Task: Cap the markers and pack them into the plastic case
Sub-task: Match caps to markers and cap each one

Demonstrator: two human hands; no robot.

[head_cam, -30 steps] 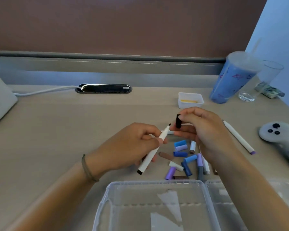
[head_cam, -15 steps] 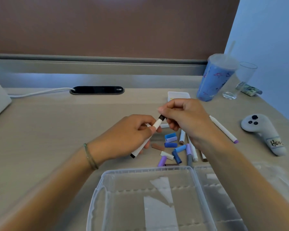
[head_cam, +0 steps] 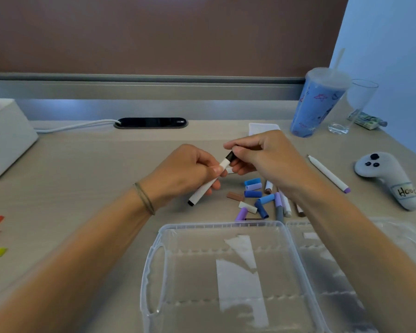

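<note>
Fingers (head_cam: 216,168) of the left hand (head_cam: 185,171) grip the light, stiff marker (head_cam: 208,186) mid-barrel above the desk (head_cam: 87,179), while the right hand (head_cam: 262,157) pinches its black cap (head_cam: 229,156) (probably slippery).

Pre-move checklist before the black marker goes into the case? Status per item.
1. Black cap on the marker's tip: ok, it sits at the tip; fully clicked home: cannot tell.
2. Left hand grips the black marker barrel: ok.
3. Right hand pinches the cap end: ok; it must let go before the drop.
4. Plastic case open, nearest compartment free of markers: ok.
5. Path from marker to case unobstructed: ok; the loose caps lie to the right of it.
6. Other markers capped: not ok; loose caps and several markers remain on the desk.
</note>
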